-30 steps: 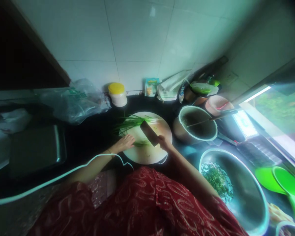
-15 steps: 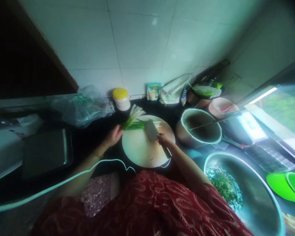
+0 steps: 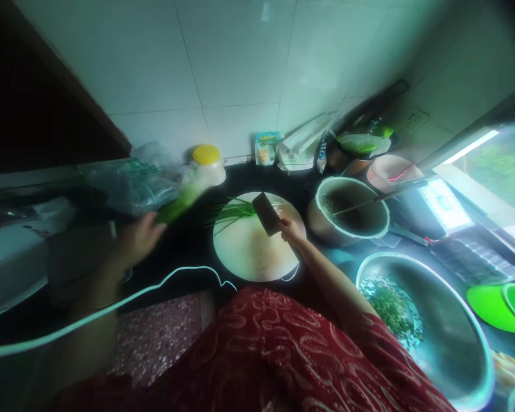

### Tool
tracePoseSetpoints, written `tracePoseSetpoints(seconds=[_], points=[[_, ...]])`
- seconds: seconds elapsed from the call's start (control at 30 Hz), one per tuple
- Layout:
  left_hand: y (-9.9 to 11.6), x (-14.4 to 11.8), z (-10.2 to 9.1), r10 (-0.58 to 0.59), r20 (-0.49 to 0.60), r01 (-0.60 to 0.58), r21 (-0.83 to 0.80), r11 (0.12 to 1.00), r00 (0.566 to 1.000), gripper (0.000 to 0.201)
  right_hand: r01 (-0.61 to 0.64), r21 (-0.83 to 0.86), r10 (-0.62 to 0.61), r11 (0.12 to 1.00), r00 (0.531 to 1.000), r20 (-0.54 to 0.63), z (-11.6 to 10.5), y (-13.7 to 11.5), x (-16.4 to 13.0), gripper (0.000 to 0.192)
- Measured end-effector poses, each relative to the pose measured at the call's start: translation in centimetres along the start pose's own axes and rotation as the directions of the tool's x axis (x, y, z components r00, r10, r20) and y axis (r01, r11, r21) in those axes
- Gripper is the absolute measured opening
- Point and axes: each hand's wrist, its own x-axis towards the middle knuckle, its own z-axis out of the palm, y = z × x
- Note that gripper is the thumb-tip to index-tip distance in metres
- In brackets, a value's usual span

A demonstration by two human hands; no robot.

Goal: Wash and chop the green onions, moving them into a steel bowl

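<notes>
My left hand is closed round a bunch of greens with pale ends, off to the left of the round cutting board; both hand and bunch are smeared by motion. In my right hand is a cleaver, gripped by its handle, its broad blade over the upper right part of the board. Long thin green stalks lie across the board's far side, some sticking out past its left edge. Part of the stalks is hidden behind the blade.
A yellow-lidded jar and a plastic bag stand by the wall. To the right are a pot and a large metal bowl holding chopped greens. A white cable runs across the front left.
My left hand has swung left, carrying the pale-ended bunch off the board. The cleaver has lifted and turned slightly, staying near the same spot. The other stalks remain on the board.
</notes>
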Motion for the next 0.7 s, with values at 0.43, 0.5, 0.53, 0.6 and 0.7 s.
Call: tracePoseSetpoints(seconds=[0.43,0.5,0.53,0.6,0.7], points=[[16.8,-1.8,19.5,0.417,0.225,-0.439,0.054,0.897,0.881,0.042,0.064,-0.695,-0.206,0.716,0.971,-0.122,-4.8,4.9,-11.4,0.026],[18.6,-1.4,20.0,0.476,0.194,-0.486,0.008,0.874,0.858,0.057,0.003,-0.763,-0.135,0.647,0.985,-0.111,-3.7,5.0,-12.0,0.026],[19.7,-1.1,20.4,0.499,0.190,-0.506,-0.015,0.862,0.845,0.058,-0.024,-0.786,-0.105,0.618,0.988,-0.112,-3.3,4.9,-12.2,0.026],[21.8,-0.4,21.3,0.509,0.202,-0.510,-0.051,0.858,0.837,0.051,-0.058,-0.821,-0.066,0.568,0.991,-0.116,-2.7,4.6,-12.3,0.025],[23.7,0.6,22.7,0.503,0.211,-0.490,-0.114,0.864,0.838,0.028,-0.069,-0.859,-0.046,0.508,0.993,-0.107,-2.0,4.0,-12.1,0.025]])
